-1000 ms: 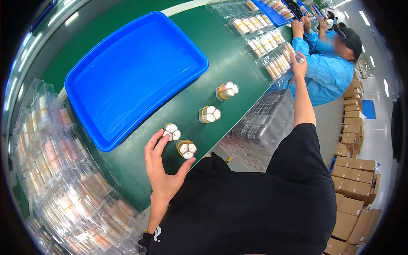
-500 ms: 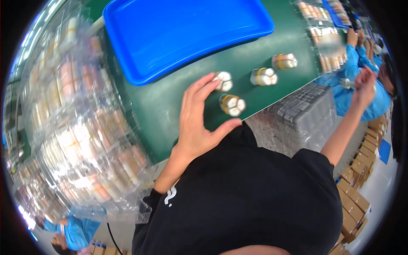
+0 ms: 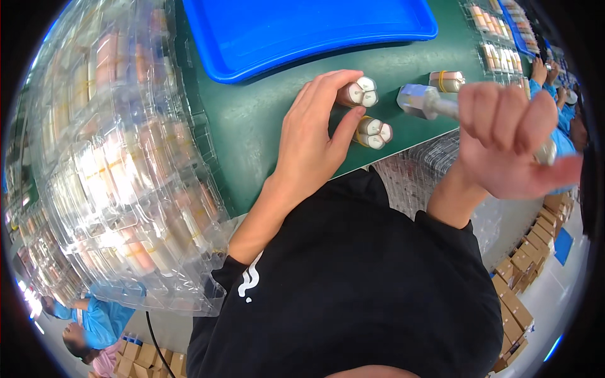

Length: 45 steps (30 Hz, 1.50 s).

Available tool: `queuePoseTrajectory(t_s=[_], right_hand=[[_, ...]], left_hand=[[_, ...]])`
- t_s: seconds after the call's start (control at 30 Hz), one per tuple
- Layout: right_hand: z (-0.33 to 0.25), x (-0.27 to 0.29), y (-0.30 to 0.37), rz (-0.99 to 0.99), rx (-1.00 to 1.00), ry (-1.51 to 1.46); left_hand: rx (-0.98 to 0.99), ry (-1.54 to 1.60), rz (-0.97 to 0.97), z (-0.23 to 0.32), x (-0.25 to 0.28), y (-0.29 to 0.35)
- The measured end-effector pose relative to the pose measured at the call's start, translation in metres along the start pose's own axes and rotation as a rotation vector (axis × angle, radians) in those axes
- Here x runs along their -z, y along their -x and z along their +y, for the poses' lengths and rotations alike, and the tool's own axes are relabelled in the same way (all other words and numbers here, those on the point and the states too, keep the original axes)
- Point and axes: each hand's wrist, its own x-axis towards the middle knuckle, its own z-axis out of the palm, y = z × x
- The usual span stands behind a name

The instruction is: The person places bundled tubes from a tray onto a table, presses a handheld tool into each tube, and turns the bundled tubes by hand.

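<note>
Both hands are in my view: my left hand (image 3: 313, 135) lies spread on the green belt (image 3: 252, 126), fingers apart and curled against two rubber-banded bundles of white-capped tubes (image 3: 365, 112), touching both but clamped on neither. My right hand (image 3: 513, 138) has swung in close since half a second ago and now is fisted around a silvery tube (image 3: 423, 101). Just beyond it lies another banded bundle (image 3: 446, 80). Far across the belt sits a blue plastic tray (image 3: 302, 31); stacked clear blister packs (image 3: 120, 157) fill the left.
</note>
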Motion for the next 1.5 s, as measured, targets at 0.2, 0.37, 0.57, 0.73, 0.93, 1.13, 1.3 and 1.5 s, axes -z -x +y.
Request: queuePoseTrajectory(t_s=[0.2,0.37,0.57,0.73,0.93,1.13,1.3,1.5], right_hand=[[0.023,-0.011,-0.012,-0.088,-0.011,0.047],[0.034,-0.030,-0.021,0.049,-0.056,0.108],[0.048,-0.037,-0.022,0.237,0.003,-0.083],[0.060,-0.033,-0.019,0.204,-0.016,0.057],[0.056,-0.038,-0.017,0.214,0.010,0.157],[0.051,-0.032,-0.029,0.036,0.001,0.274],[0.058,-0.036,-0.020,0.168,0.041,0.106],[0.058,-0.044,-0.023,0.129,0.075,-0.011]], left_hand=[[-0.011,-0.039,0.170,-0.005,-0.004,-0.002],[-0.024,-0.087,0.203,-0.008,-0.004,-0.002],[-0.006,-0.126,0.200,-0.007,-0.004,-0.002],[-0.021,-0.131,0.215,-0.009,-0.004,-0.002],[-0.047,-0.127,0.220,-0.011,-0.004,-0.001],[-0.061,-0.142,0.210,-0.008,-0.003,0.000],[-0.062,-0.130,0.217,-0.010,-0.005,0.000],[-0.062,-0.125,0.218,-0.011,-0.006,0.001]])
